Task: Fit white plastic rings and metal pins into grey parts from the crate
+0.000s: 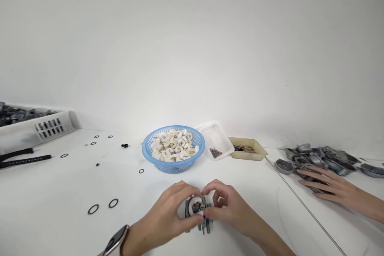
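A small grey metal carburetor (207, 224) with a white ring-shaped float (195, 201) on top is between my hands, low over the table. My left hand (171, 212) wraps its left side, thumb across the front and fingers behind. From the right, my right hand (228, 206) has its thumb and index finger closed on the carburetor's right edge, beside the float; any small part between those fingertips is hidden. Brass-coloured bits show inside the float's ring. Behind the hands stands a blue basket (173, 165) heaped with white floats (174, 146).
A white tray (214, 138) holds metal pins; a beige tray (255, 153) holds thin tools. Another person's hand (333, 186) rests on grey metal bowls (303, 162) at right, beyond a thin rod (306, 208). Black rings (113, 203) and a white crate (55, 128) are at left.
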A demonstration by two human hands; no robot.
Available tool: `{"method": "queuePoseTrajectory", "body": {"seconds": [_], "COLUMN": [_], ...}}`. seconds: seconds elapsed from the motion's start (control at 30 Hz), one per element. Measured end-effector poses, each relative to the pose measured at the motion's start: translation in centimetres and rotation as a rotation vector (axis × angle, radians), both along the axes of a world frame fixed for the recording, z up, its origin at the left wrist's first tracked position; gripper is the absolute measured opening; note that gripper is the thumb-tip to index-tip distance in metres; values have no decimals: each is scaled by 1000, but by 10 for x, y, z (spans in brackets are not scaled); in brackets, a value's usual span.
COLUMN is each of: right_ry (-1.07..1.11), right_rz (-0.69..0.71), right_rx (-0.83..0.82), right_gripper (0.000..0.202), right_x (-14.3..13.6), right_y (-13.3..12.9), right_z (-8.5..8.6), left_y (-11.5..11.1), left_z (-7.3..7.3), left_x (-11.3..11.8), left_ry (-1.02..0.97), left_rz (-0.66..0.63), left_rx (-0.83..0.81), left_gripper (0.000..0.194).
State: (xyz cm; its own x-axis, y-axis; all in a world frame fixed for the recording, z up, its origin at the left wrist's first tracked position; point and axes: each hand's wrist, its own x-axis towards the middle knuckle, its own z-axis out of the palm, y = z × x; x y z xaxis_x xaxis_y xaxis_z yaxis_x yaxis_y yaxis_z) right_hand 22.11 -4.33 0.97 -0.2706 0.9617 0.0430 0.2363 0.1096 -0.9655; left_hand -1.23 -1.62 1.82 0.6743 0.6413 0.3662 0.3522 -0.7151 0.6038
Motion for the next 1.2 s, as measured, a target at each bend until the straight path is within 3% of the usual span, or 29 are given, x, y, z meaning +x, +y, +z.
{"method": "queuePoseTrajectory", "body": {"seconds": [0.23,0.97,1.2], "right_ry": [-35,-46,-88], "right_rz": [5,20,-1], "right_rx": [31,75,69], "right_gripper": [16,15,22], "right_x": [1,0,1], "right_y": [-2,-3,-4], "right_z": [4,4,7], "left_y": [1,-2,-2], "left_z": [2,4,6], "left_x": [0,0,-1], "left_ry": [12,10,63], "left_rz": [7,2,13], "left_rx": [-52,13,10], "left_gripper": [29,25,49]}}
